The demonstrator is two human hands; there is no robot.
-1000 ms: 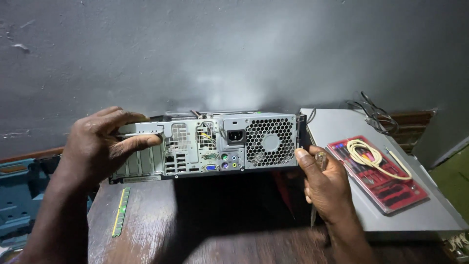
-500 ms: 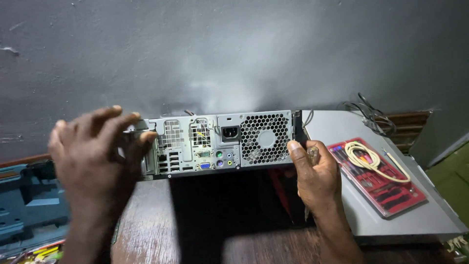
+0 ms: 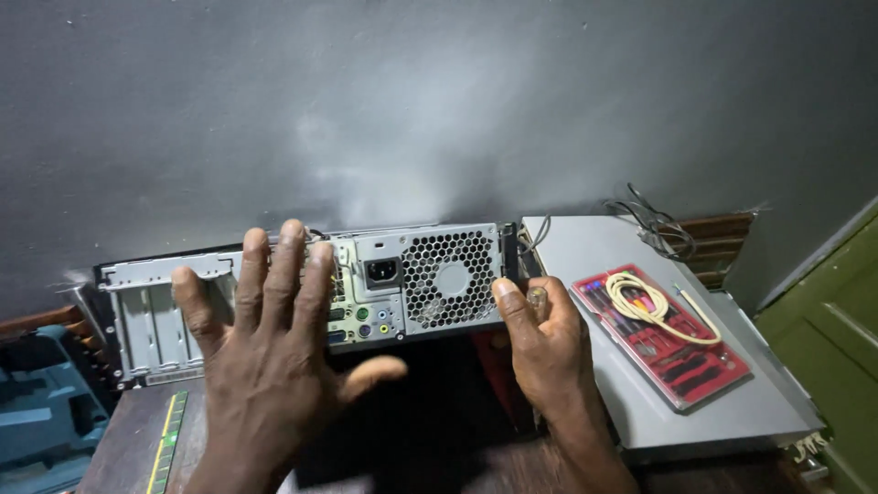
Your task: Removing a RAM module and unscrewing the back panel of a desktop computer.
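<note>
A desktop computer case (image 3: 430, 279) lies on a dark wooden table with its grey rear panel facing me: fan grille, power socket and coloured ports. My right hand (image 3: 541, 346) grips the case's right rear corner, thumb against the panel's lower right edge. My left hand (image 3: 270, 352) hovers in front of the panel with fingers spread apart, holding nothing, and hides the panel's middle-left ports. The case's dark top surface lies in shadow between my arms.
To the right rests a grey metal side panel (image 3: 732, 412) bearing a red tool tray (image 3: 663, 334) with a coiled cream cable (image 3: 640, 295). Loose wires (image 3: 654, 224) lie at its back. A green memory stick (image 3: 167, 439) lies on the table left; a blue toolbox (image 3: 41, 412) stands beyond.
My left hand has let go of the case's left rear end and lifted toward me, fingers spreading. My right hand has stayed on the right corner.
</note>
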